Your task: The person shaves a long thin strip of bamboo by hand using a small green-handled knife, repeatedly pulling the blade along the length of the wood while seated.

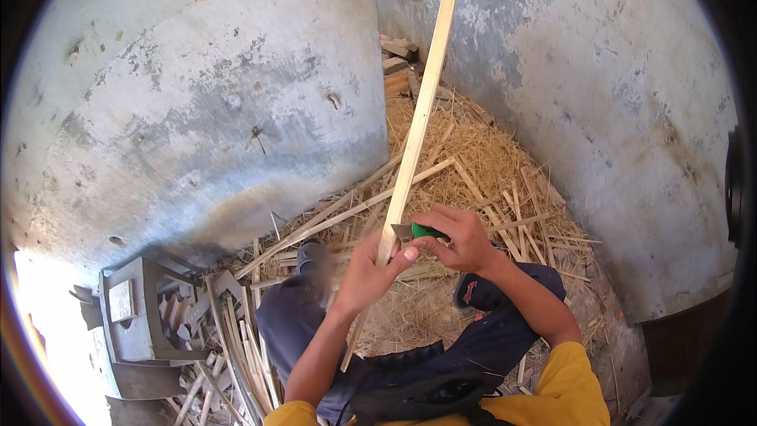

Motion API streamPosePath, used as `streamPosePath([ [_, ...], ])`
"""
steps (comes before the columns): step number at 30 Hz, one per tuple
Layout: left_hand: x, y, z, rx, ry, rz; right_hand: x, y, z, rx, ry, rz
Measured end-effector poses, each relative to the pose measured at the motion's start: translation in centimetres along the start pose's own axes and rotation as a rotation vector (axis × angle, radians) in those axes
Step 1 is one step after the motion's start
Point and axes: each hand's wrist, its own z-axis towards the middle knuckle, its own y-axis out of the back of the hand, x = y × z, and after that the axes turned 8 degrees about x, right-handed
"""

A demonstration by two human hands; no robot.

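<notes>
A long, pale bamboo strip (426, 99) stands tilted in front of me, its narrowed end at the top of the view. My left hand (369, 272) is closed around its lower part, and the strip's lower end comes out below by my leg. In my right hand (463, 241) is a knife (423, 230) with a green handle; the fingers wrap most of the handle. Its short blade points left and meets the strip's right edge just above my left hand. My left thumb lies close to the right fingers.
Pale shavings (481, 146) and loose strips (347, 213) cover the floor between two worn walls. A grey stool-like frame (150, 312) lies at the left, near a bundle of strips (240, 347). Bricks (400, 50) sit in the gap between the walls. My bent legs (505, 308) frame the work.
</notes>
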Motion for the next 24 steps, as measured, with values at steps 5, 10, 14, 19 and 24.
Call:
streamPosePath([
  [5,0.2,-0.4,0.2,-0.009,-0.054,0.027,0.0,-0.1,-0.1,-0.002,0.032,-0.004],
  [10,0.4,-0.7,0.4,-0.067,-0.142,0.126,0.6,-0.5,0.1,-0.027,0.013,0.011],
  [14,-0.4,-1.0,0.3,-0.070,-0.128,0.190,0.8,-0.4,0.1,-0.057,0.004,0.014],
  [19,0.2,-0.8,0.3,-0.110,-0.109,0.332,1.6,-0.6,0.2,-0.093,0.005,-0.066],
  [24,0.1,-1.2,0.3,-0.145,-0.122,0.360,1.6,-0.7,0.0,-0.095,-0.021,-0.135],
])
